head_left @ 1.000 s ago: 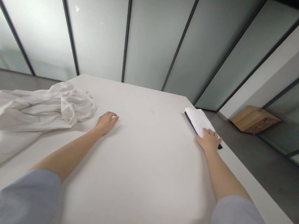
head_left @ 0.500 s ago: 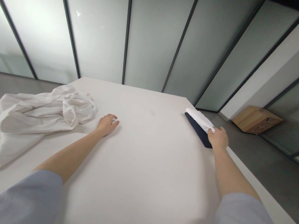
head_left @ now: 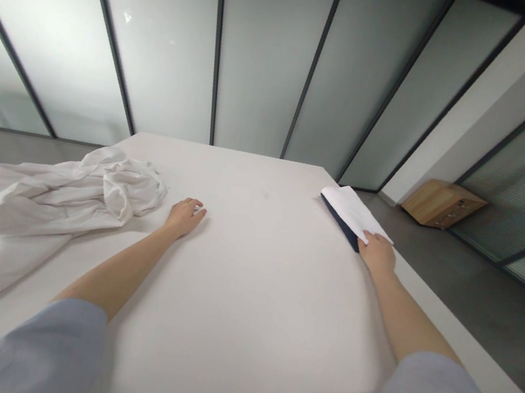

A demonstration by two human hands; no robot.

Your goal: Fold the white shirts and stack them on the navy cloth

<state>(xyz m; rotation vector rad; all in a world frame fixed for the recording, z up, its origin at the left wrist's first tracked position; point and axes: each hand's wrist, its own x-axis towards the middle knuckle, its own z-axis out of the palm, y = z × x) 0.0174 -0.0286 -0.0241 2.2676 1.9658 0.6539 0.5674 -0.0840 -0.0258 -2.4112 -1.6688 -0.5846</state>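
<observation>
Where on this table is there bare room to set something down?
The broadest bare patch lies between the left hand and right hand, from the table's far edge to its near one. Crowded: the left, under the rumpled white cloth, and the right edge, around the folded white piece.

Frosted panels (head_left: 267,55); wooden cabinet (head_left: 434,203) on grey floor (head_left: 469,290)

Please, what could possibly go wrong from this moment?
The white folded piece lies at the table's right edge, so a push by the right hand might send it off. Moving it could also shift the dark layer beneath. The crumpled white cloth seems to reach the left edge and might slide down if pulled.
</observation>
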